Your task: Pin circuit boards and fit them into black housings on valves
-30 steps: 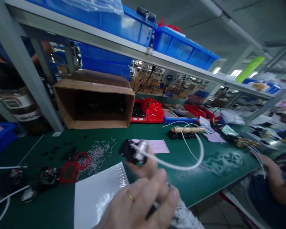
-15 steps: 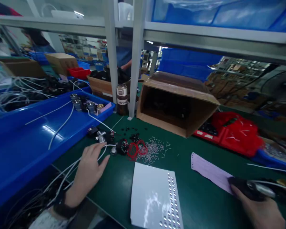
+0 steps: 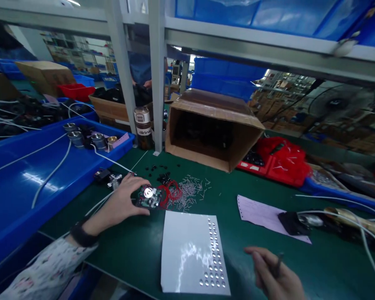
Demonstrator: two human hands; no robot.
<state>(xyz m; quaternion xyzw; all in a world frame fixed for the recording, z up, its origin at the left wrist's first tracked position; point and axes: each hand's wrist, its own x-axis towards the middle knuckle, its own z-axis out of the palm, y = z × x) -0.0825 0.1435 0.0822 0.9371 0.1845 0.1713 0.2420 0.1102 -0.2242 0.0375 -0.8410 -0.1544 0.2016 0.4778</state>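
My left hand (image 3: 120, 202) is closed around a small round black part with its green circuit board (image 3: 150, 197) facing up; a bright metal disc sits on that board. White cables (image 3: 103, 202) run beneath this hand. Red wire loops (image 3: 170, 192) and a pile of small metal pins (image 3: 190, 189) lie just beyond the part. My right hand (image 3: 276, 275) grips a short, dark, thin tool (image 3: 278, 264) at the lower right; its kind is unclear. Between the hands lies a white sheet (image 3: 187, 250) carrying rows of small clear domes.
A blue tray (image 3: 59, 166) with metal fittings fills the left. A bottle (image 3: 143, 129) stands by the shelf post (image 3: 158, 83). Behind are an open carton (image 3: 215, 160) and a red bag (image 3: 284, 162). Pink paper (image 3: 259, 212) lies right, under a black cabled device (image 3: 292, 223).
My right hand has let go of the black device, now on the pink paper, and moved left with a thin tool. My left hand has closed on the circuit-board part. The view has shifted right.
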